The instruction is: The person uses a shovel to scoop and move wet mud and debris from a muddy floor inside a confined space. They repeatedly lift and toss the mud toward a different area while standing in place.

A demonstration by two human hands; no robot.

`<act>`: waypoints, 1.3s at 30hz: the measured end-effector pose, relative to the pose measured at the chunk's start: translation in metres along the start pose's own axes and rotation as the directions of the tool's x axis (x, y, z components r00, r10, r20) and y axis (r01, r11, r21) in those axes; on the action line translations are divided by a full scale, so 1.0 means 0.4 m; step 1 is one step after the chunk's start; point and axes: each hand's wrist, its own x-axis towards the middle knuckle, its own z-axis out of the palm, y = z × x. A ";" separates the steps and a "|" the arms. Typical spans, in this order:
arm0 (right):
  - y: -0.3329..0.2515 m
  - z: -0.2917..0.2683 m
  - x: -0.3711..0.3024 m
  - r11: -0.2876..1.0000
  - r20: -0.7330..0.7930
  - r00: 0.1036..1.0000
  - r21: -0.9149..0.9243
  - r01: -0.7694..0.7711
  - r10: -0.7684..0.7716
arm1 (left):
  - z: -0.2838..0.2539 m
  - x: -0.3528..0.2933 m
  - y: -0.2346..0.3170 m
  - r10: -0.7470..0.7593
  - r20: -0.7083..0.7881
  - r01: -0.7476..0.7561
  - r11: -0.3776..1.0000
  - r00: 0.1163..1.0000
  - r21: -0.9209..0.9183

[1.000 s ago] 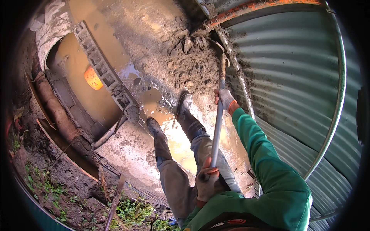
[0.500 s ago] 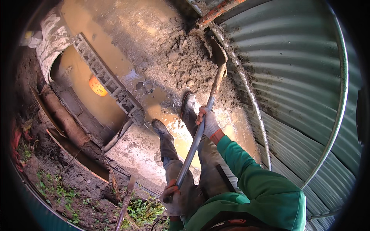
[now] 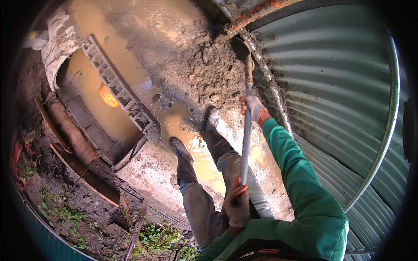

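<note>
Low at the near edge of the wet slab (image 3: 148,174), left hand (image 3: 236,204) gloved and wrapped tight round the butt end of a long shovel handle (image 3: 246,143). Farther up the shaft, right hand (image 3: 251,107) in a pale glove with an orange cuff, closed round it just short of the blade end. Blade (image 3: 244,50) dug into the far side of a heap of grey wet mortar (image 3: 213,69), close against the foot of a corrugated metal wall (image 3: 339,100) curving along the slab's right edge. Two muddy boots (image 3: 209,122) planted between heap and near edge, straddling a brown puddle (image 3: 191,135). Green sleeve (image 3: 300,182) close along the wall, with little room on that side. Rusty orange pipe (image 3: 257,15) crossing the far right corner, just past the blade. Left of the boots, bare wet slab running out to a row of grey blocks (image 3: 117,91) on its left edge, and beyond them a trough of muddy water (image 3: 91,100) with an orange object (image 3: 108,96) floating in it. Past the near left edge, dirt and green weeds (image 3: 152,237).
</note>
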 end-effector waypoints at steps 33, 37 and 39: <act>0.029 0.047 -0.049 0.982 0.090 0.979 0.057 0.178 -0.182 | -0.044 0.004 -0.041 0.051 0.039 -0.055 0.990 0.998 0.128; 0.201 0.102 -0.180 0.983 -0.067 0.981 0.011 0.181 -0.180 | -0.292 -0.082 -0.038 0.069 0.029 -0.072 0.990 0.997 0.121; 0.329 0.148 -0.283 0.980 -0.002 0.987 0.120 0.157 -0.158 | -0.458 -0.123 0.009 0.118 0.040 -0.125 0.948 0.992 0.293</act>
